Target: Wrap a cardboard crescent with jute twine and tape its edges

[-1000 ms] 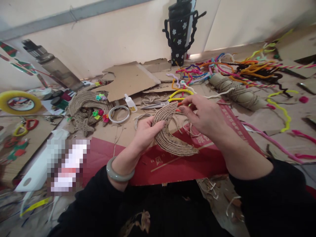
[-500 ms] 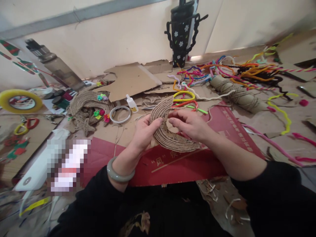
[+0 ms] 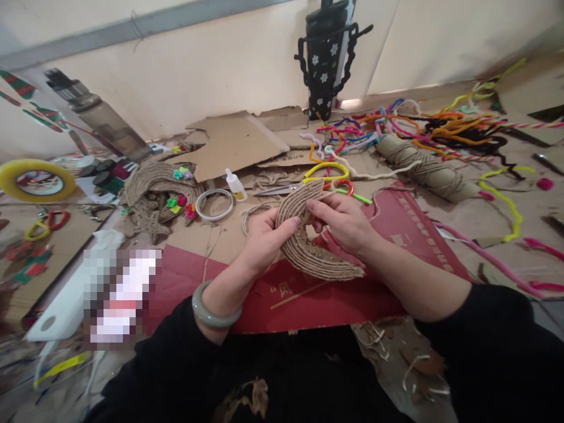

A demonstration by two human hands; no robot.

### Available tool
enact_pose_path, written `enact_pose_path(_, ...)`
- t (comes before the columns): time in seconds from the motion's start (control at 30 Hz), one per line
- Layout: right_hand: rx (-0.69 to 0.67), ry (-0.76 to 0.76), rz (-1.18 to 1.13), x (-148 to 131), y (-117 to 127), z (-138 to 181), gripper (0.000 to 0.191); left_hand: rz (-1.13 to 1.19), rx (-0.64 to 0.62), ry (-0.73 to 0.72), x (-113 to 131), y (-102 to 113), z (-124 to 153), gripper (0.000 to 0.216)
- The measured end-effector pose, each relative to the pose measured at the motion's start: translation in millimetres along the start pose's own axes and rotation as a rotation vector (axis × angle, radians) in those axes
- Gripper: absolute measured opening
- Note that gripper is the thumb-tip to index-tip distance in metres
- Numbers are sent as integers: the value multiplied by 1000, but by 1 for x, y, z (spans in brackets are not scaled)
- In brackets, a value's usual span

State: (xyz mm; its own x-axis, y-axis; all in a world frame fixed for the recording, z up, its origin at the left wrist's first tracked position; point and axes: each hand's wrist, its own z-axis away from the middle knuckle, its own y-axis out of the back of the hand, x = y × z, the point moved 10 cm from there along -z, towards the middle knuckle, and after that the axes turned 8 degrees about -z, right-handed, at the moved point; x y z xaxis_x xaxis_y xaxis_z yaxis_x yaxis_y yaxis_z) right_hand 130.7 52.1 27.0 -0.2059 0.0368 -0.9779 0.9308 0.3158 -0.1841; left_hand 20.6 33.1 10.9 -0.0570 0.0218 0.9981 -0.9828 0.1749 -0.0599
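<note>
A crescent of cardboard covered in rows of twine [image 3: 319,262] is held over the red cardboard sheet [image 3: 335,308]. My left hand [image 3: 269,239] grips its left curve, thumb on top and fingers beneath. At the inner edge near its upper end, my right hand [image 3: 346,220] is closed, with thumb and forefinger pinching the crescent's rim or the twine there; which of the two I cannot tell. Bare cardboard with print shows along the inner curve. Just behind the crescent lie scissors [image 3: 282,190] with yellow and red handles, partly covered by it.
Left of the hands are a roll of tape [image 3: 214,204], a small glue bottle [image 3: 235,185] and a finished twine crescent [image 3: 141,179]. A twine spool [image 3: 429,167] and pipe cleaners [image 3: 440,129] lie right. A black flowered tumbler [image 3: 325,64] stands at the back.
The crescent has shifted slightly right and tilted, uncovering the scissor blades. My right hand has moved up along its inner edge, close to the upper end.
</note>
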Motion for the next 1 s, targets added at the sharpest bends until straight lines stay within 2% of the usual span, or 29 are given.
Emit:
enact_pose_path(0.2, 42, -23, 38, 2, 6, 0, 38, -11, -20, 0, 0, -2, 0, 21)
enact_pose_path(0.63, 22, -36, 4, 2, 5, 1, 50, 17, -9, 1, 0, 1, -1, 25)
enact_pose_path(0.83, 75, -8, -11, -1, 11, 0, 46, 0, 4, 21, -2, 2, 0, 26)
enact_pose_path(1.0, 83, 14, 35, -4, 12, 0, 43, 24, 1, 38, -8, 4, -2, 35)
